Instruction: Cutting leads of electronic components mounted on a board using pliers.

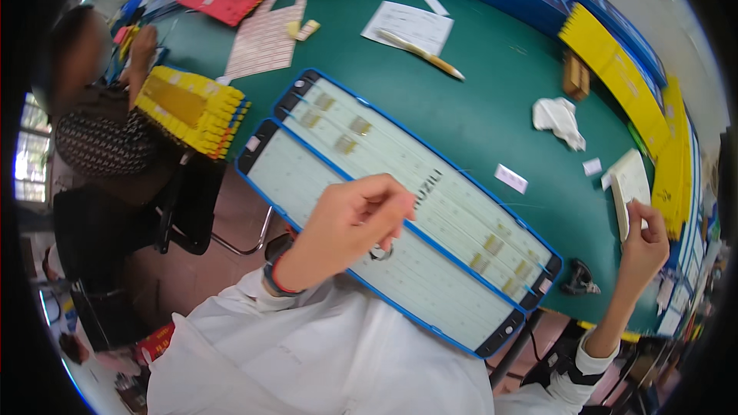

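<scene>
Blue-edged case point(442, 223) lies open, apparently whitish inside.

The person I observe wears a loose white garment point(323, 361), visibly creased, with long white sleeves: left sleeve point(257, 292) and right sleeve point(600, 344). The left hand point(346, 219) is ungloved; a dark wristband point(270, 267) with a thin red line point(283, 286) sits at its wrist, exact type indistinct. The right hand point(646, 238) is likewise ungloved, with a black band point(588, 371) over the white cloth below the cuff.
</scene>
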{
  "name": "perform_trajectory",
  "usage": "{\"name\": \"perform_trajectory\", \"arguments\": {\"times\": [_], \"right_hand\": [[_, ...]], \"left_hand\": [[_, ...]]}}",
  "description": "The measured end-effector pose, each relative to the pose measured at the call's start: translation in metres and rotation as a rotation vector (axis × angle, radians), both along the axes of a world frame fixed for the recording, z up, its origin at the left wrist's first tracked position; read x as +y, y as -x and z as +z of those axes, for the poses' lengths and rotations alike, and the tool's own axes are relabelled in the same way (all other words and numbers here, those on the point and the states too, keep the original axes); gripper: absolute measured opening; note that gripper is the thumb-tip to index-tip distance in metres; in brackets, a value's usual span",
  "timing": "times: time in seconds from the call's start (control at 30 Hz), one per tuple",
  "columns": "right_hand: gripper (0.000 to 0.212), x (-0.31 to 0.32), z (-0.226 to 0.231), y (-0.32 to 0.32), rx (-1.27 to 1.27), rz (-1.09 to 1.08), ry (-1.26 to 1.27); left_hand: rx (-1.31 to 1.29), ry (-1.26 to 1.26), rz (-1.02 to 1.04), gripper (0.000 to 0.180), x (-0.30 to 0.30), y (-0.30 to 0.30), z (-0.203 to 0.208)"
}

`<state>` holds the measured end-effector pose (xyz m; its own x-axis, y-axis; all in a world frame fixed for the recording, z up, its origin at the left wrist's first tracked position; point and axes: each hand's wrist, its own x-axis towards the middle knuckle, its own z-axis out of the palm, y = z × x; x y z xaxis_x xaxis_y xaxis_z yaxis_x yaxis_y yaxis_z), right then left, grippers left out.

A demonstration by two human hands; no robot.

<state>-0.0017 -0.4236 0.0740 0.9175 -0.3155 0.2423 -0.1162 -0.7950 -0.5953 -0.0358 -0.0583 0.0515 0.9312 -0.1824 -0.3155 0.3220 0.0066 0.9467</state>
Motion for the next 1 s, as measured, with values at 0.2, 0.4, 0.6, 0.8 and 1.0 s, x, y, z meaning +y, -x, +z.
{"name": "perform_trajectory", "arguments": {"times": [0.2, 0.4, 0.6, 0.8, 1.0], "right_hand": [[0.021, 0.101, 0.015, 0.035, -0.018, 0.548, 0.015], [0.037, 0.151, 0.033, 0.041, 0.368, 0.890, -0.179], [0.018, 0.138, 0.044, 0.008, 0.001, 0.825, 0.228], [0.015, 0.112, 0.064, -0.035, -0.054, 0.555, -0.072], [0.010, 0.173, 0.059, -0.073, 0.214, 0.406, -0.357]], "left_hand": [[-0.140, -0.229, -0.234, 0.020, -0.016, 0.007, -0.002], [-0.022, -0.071, -0.434, 0.021, -0.017, 0.008, 0.001], [-0.331, -0.235, -0.166, 0.015, 0.011, 0.005, 0.008], [-0.493, -0.805, 0.508, 0.025, 0.090, -0.036, -0.024], [-0.542, -0.933, 0.407, 0.057, 0.086, -0.037, -0.056]]}}
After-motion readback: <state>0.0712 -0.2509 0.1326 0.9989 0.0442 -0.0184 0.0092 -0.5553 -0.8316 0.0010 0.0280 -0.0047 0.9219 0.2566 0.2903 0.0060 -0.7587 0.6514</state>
